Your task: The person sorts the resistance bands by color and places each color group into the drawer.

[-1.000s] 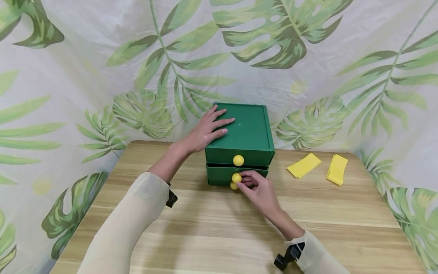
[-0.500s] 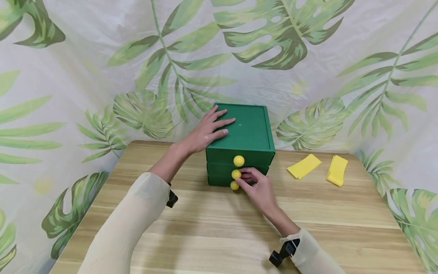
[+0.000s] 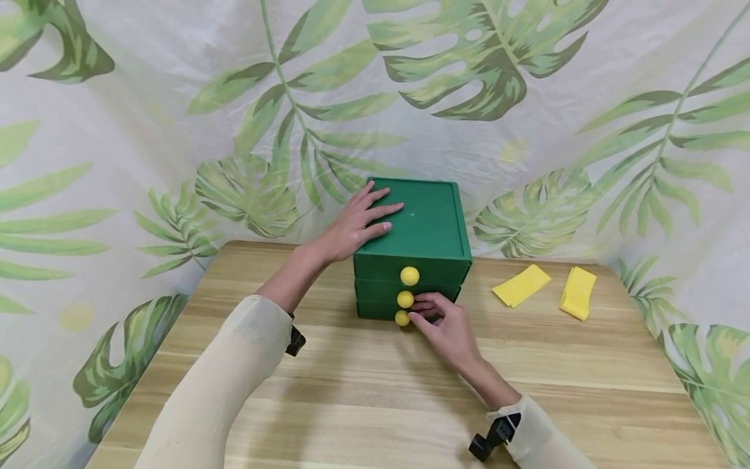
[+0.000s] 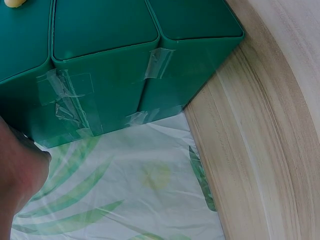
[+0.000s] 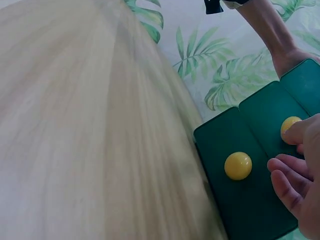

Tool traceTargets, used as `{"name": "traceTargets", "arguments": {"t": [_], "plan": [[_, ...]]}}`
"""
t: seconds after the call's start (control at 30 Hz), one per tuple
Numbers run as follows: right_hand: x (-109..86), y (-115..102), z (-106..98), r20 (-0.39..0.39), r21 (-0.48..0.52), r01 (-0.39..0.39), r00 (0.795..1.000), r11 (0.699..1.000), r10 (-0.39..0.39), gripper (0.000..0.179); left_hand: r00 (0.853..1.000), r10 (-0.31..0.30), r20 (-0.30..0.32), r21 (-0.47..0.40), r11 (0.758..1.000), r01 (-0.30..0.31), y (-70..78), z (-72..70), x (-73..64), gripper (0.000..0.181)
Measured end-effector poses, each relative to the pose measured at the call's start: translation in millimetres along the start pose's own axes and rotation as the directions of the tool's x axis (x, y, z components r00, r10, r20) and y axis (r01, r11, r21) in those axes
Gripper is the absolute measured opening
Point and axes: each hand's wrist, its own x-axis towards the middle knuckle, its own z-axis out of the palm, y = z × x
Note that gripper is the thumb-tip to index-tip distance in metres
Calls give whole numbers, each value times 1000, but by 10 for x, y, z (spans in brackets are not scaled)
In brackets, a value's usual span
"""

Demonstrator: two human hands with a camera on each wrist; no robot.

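Observation:
A green three-drawer box (image 3: 418, 225) stands at the back of the wooden table (image 3: 375, 384), all drawers pushed in. Each drawer front carries a yellow knob: top (image 3: 409, 275), middle (image 3: 405, 299), bottom (image 3: 402, 318). My left hand (image 3: 357, 221) lies flat with straight fingers on the box's lid. My right hand (image 3: 439, 319) is at the drawer fronts, fingers loosely curled. One fingertip touches the middle knob (image 5: 290, 125), while the bottom knob (image 5: 238, 166) is free. The left wrist view shows the box's taped side (image 4: 100, 95).
Two folded yellow cloths (image 3: 521, 284) (image 3: 577, 291) lie on the table right of the box. A leaf-print backdrop (image 3: 176, 130) hangs close behind the box and around the table's sides.
The middle drawer, pulled out a little one second ago, has been pushed in by my right hand. That hand has since eased slightly back. My left hand has stayed put.

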Motion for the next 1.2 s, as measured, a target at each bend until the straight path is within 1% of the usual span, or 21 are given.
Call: {"name": "traceTargets", "arguments": {"t": [0.17,0.3,0.4,0.53,0.73,0.87,1.03,1.2], "plan": [[-40,91,-14,71,-22,1,997,1000,0,22,1000,7,-5,1,1000,-7,0,-3,0,52],[-55,169,3,117,-67,35,993,997,-27,24,1000,14,-13,2,1000,-14,6,-5,3,51],[-63,223,25,130,-95,66,990,993,-53,27,1000,15,-15,0,1000,-15,9,-4,10,50],[-69,285,61,135,-97,84,988,992,-71,29,1000,16,-17,-3,1000,-16,9,-2,14,50],[-65,309,97,144,-70,73,988,995,-62,30,1000,13,-13,1,1000,-13,1,-1,8,50],[-58,332,123,142,-65,85,987,994,-75,30,1000,15,-16,6,1000,-15,3,-6,12,51],[-56,365,168,119,-59,87,990,995,-79,28,1000,19,-13,15,1000,-19,0,-3,10,51],[-63,381,213,82,-80,77,994,994,-71,27,1000,20,-16,7,1000,-20,-3,2,0,50]]}}
